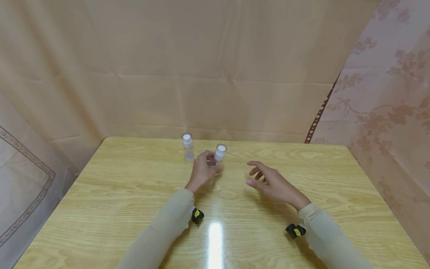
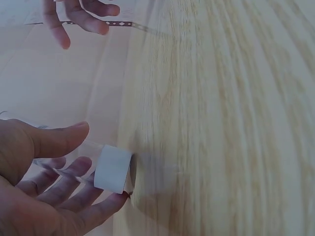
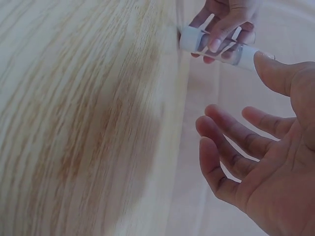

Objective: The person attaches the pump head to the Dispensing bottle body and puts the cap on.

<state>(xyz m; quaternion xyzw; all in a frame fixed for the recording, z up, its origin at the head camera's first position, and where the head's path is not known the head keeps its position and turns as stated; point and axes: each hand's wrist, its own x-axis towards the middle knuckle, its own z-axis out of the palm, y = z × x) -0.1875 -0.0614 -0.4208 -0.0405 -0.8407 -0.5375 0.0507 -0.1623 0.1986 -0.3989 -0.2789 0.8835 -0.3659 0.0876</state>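
Note:
My left hand is around a clear cylindrical bottle that stands on the table toward the back. The bottle has a white part under its clear cap and a white base, which is down at the table surface. In the right wrist view, the left thumb lies across the bottle's near side and the fingers curl behind it. My right hand hovers to the right of the bottle, fingers spread and loosely bent, holding nothing. A second bottle of the same look stands upright to the left of the left hand.
The light wood-grain table ends at a back edge close behind both bottles. Beige cloth hangs behind it, and a floral cloth hangs at the right. Each wrist wears a black band with a yellow mark.

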